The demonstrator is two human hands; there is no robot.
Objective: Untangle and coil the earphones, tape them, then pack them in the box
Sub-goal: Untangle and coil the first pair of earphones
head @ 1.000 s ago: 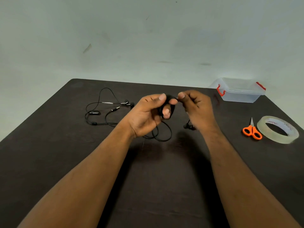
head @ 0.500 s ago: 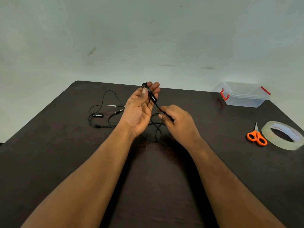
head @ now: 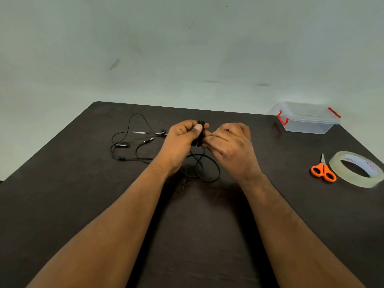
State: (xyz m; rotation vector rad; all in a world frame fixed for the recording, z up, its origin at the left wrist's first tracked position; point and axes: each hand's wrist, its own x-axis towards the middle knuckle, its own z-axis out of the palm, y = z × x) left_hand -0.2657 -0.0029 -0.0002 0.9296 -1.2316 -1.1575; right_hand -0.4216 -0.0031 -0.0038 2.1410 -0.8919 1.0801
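Above the middle of the dark table (head: 62, 204), my left hand (head: 180, 140) is closed around a small bundle of black earphone cord (head: 200, 135) wound on its fingers. My right hand (head: 230, 146) pinches the same cord just right of the bundle. The loose rest of the cord (head: 207, 169) hangs down in loops onto the table below both hands. A second black earphone set (head: 133, 146) lies spread out at the left, its plug and earbuds visible. The clear plastic box (head: 307, 121) with red clips stands at the back right with its lid on.
Orange-handled scissors (head: 323, 171) lie at the right, with a roll of clear tape (head: 357, 169) beside them near the table's right edge. A pale wall rises behind the table's far edge.
My left hand has turned from palm-up with fingers stretched to a closed grip on the wound cord. My right hand rose from the table to meet it, bringing cord up.
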